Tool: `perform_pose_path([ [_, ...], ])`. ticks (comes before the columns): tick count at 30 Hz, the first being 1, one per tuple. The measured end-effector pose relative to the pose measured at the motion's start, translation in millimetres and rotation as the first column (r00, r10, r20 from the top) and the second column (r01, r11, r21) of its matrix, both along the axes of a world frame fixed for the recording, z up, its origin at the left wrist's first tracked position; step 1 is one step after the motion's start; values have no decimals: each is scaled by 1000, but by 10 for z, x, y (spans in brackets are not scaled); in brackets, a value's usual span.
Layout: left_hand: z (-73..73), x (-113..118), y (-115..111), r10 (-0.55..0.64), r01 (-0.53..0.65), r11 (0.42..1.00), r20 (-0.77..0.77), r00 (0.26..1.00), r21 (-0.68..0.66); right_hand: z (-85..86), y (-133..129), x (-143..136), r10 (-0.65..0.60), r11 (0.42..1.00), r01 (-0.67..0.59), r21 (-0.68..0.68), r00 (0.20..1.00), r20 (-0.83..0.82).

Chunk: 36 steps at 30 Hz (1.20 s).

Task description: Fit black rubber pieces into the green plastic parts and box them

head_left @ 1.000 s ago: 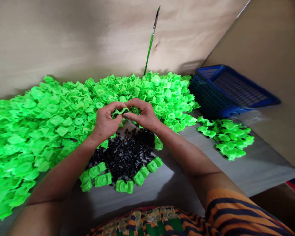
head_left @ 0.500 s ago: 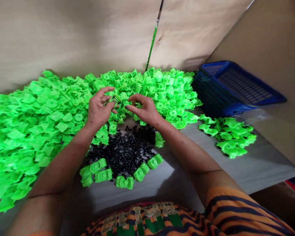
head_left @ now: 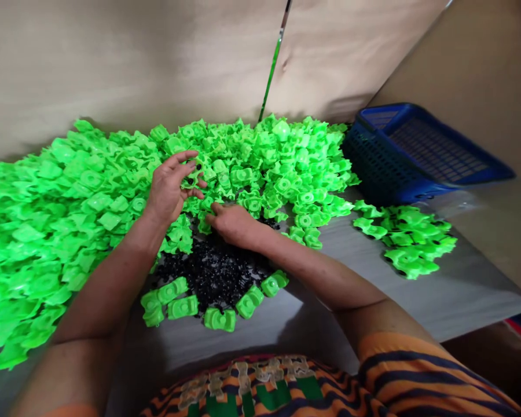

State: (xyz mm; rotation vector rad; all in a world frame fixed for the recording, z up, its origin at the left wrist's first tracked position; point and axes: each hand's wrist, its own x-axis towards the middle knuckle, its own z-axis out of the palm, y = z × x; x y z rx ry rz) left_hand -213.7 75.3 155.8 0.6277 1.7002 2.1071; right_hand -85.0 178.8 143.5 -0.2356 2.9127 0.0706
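My left hand (head_left: 167,188) is raised in front of the green heap, its thumb and fingers closed round a green toy car body (head_left: 191,178) with black wheels showing on it. Lower and to the right, my right hand (head_left: 234,225) reaches down at the back edge of a pile of black wheel-and-axle pieces (head_left: 219,275). Its fingertips are pinched together beside a green car body; what they hold, if anything, is hidden. Several loose green car bodies (head_left: 219,319) lie in an arc along the near side of the black pile.
A big heap of green car bodies (head_left: 91,179) runs along the wall on the grey table (head_left: 260,330). At the right, a group of green cars with black wheels (head_left: 410,237) lies before a blue plastic basket (head_left: 373,168).
My right hand has moved down and left, from near the left hand to the back of the black pile. My left hand has shifted slightly left, keeping the green car body.
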Motion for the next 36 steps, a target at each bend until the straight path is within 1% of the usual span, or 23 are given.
perform_pose_path([
  [5, -14, 45, 35, 68, -68, 997, -34, 997, -21, -3, 49, -32, -116, 993, 116, -23, 993, -9],
  [8, 5, 67, 33, 71, -71, 997, -30, 997, -25, 54, 103, -25, -216, 976, 214, -53, 975, -53],
  [9, 23, 77, 27, 63, -64, 998, -21, 998, -23, 80, 121, -18, -229, 973, 225, -57, 972, -62],
  [11, 68, 101, 9, 32, -32, 999, 4, 999, -19, 131, 144, -1, -201, 979, 200, -40, 979, -23],
  [13, 116, 127, -12, -17, 18, 1000, 42, 999, -13, 166, 138, 17, -145, 989, 145, -4, 987, 69],
  [16, 165, 149, -38, -85, 86, 996, 140, 987, -2, 176, 97, 30, -111, 994, 109, 27, 984, 141],
  [19, 184, 147, -47, -100, 99, 995, 247, 964, 17, 157, 83, 18, -107, 994, 105, 24, 983, 148],
  [22, 186, 140, -48, -96, 94, 995, 291, 952, 22, 125, 108, -9, -125, 992, 122, 25, 978, 166],
  [25, 179, 145, -45, -103, 107, 994, 273, 956, 2, 85, 137, -38, -138, 990, 136, 24, 979, 151],
  [28, 167, 154, -41, -112, 121, 992, 221, 969, -27, 74, 166, -49, -145, 989, 145, 13, 979, 144],
  [33, 138, 139, -25, -116, 121, 992, 147, 982, -26, 203, 261, -1, -174, 984, 178, -32, 979, 105],
  [36, 115, 130, -7, -86, 87, 996, 107, 990, -6, 261, 294, 28, -193, 980, 195, -21, 978, 81],
])
